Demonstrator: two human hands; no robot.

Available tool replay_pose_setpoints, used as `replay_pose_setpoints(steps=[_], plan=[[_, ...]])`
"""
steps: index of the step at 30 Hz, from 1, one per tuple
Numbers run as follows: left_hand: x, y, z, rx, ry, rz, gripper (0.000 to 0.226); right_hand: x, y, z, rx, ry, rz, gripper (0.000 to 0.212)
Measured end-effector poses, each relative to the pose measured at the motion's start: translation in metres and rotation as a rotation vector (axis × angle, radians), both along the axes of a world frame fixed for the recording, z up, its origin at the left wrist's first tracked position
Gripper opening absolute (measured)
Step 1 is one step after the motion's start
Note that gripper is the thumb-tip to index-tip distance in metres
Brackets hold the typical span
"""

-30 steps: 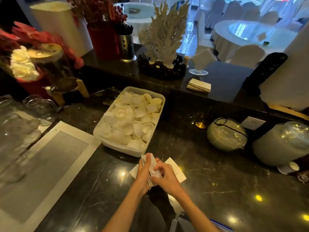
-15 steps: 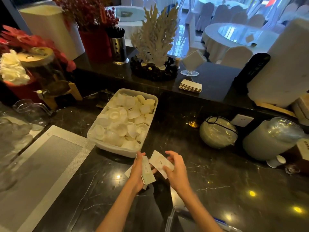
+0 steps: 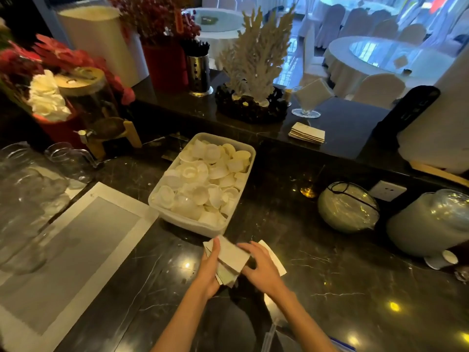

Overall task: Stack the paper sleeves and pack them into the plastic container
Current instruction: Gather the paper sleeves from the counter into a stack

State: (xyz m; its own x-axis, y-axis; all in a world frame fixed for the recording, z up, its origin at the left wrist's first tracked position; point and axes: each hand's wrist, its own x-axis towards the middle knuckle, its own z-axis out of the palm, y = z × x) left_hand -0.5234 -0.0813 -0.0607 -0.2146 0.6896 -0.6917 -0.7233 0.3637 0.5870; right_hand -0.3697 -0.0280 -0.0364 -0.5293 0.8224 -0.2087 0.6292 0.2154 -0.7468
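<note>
A small stack of white paper sleeves [image 3: 229,260] is held between both hands above the dark marble counter. My left hand [image 3: 210,271] grips its left edge, thumb on top. My right hand [image 3: 261,269] presses the stack's right side with fingers spread over it. One more sleeve [image 3: 274,260] lies flat on the counter under my right hand. Just beyond the hands stands a white plastic container [image 3: 162,212], filled with several small white cups.
A grey mat with a white border [image 3: 76,245] lies at left beside glass jugs [image 3: 25,199]. Two wrapped round lidded containers [image 3: 347,207] sit at right. A raised ledge behind holds a coral ornament [image 3: 253,72], napkins [image 3: 307,133] and a drink dispenser [image 3: 88,102].
My right hand brought a single sleeve leftward onto the pile in my left hand. Both hands now close around the stack together. The camera also shifted slightly.
</note>
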Motion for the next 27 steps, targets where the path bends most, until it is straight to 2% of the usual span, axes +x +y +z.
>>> replay_pose_setpoints(steps=[2, 4, 7, 10, 12, 14, 16, 18, 20, 24, 27], plan=[[-0.007, -0.005, -0.002, -0.058, 0.067, 0.027, 0.03, -0.008, 0.008, -0.001, -0.067, -0.06, 0.05, 0.049], [-0.015, -0.012, -0.006, -0.073, 0.059, 0.099, 0.029, -0.015, 0.012, -0.003, -0.157, -0.04, 0.063, 0.054], [-0.022, -0.017, -0.009, -0.041, -0.058, 0.208, 0.036, -0.028, 0.0, -0.008, -0.271, 0.027, 0.053, 0.043], [-0.023, -0.02, -0.01, 0.012, -0.212, 0.346, 0.037, -0.037, -0.025, -0.019, -0.252, -0.027, 0.153, 0.035], [-0.026, -0.021, -0.012, 0.024, -0.199, 0.406, 0.042, -0.036, -0.029, -0.024, -0.187, -0.048, 0.073, 0.034], [-0.03, -0.026, -0.009, 0.007, -0.138, 0.379, 0.043, -0.027, -0.017, -0.025, -0.038, -0.112, -0.15, 0.031], [-0.034, -0.031, -0.008, -0.013, -0.086, 0.322, 0.034, -0.013, 0.001, -0.026, 0.076, -0.246, -0.306, 0.033], [-0.036, -0.035, -0.006, -0.04, -0.06, 0.284, 0.02, -0.001, 0.012, -0.03, 0.076, -0.452, -0.302, 0.049], [-0.036, -0.037, -0.006, -0.072, -0.054, 0.266, 0.012, 0.007, 0.015, -0.038, 0.031, -0.517, -0.297, 0.058], [-0.032, -0.038, -0.007, -0.072, -0.051, 0.246, 0.027, 0.014, 0.017, -0.044, -0.002, -0.427, -0.377, 0.056], [-0.029, -0.036, -0.007, -0.03, 0.019, 0.243, 0.032, 0.004, 0.009, -0.035, -0.105, -0.174, -0.452, 0.047]])
